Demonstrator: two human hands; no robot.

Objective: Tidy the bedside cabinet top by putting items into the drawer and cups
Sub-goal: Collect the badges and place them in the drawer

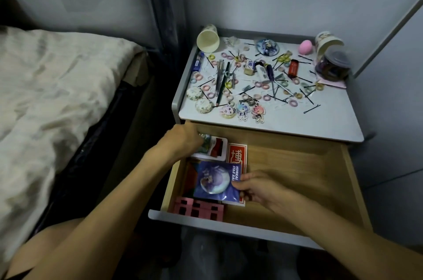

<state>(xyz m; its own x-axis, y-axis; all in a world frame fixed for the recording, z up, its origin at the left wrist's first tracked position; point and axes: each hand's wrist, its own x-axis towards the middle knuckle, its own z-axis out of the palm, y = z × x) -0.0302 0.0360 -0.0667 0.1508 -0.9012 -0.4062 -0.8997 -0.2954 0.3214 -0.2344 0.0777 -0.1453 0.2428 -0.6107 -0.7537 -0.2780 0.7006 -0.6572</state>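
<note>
- The drawer (297, 165) is standing pulled out below the cabinet top (286, 119), its wooden floor showing bare on the right half.
- The right hand (256, 190) is pinching a purple badge packet (215, 180) by its right edge, fingers closed on it, holding it over the left part of the drawer.
- The left hand (183, 140) is reaching into the drawer's back left corner, curled around a small shiny item (204, 142); whether it is gripping that item cannot be told.
- A red card (238, 154) and a white card with a red patch (215, 148) are lying flat in the drawer behind the packet, and a pink slotted piece (198, 208) is sitting against the front wall.
- On the cabinet top, one paper cup (208, 39) is lying on its side at the back left corner, and a second paper cup (327, 43) is tilting at the back right, just behind a clear lidded jar (334, 65).
- Scattered across the top are lying small hair ties, black hairpins, a pencil (223, 84), a screwdriver (271, 78), a red lighter (293, 68), a pink sponge egg (306, 46), a round badge (267, 47) and three character keychains (242, 110) near the front edge.
- A bed (57, 96) with pale bedding is lying to the left of the cabinet.
</note>
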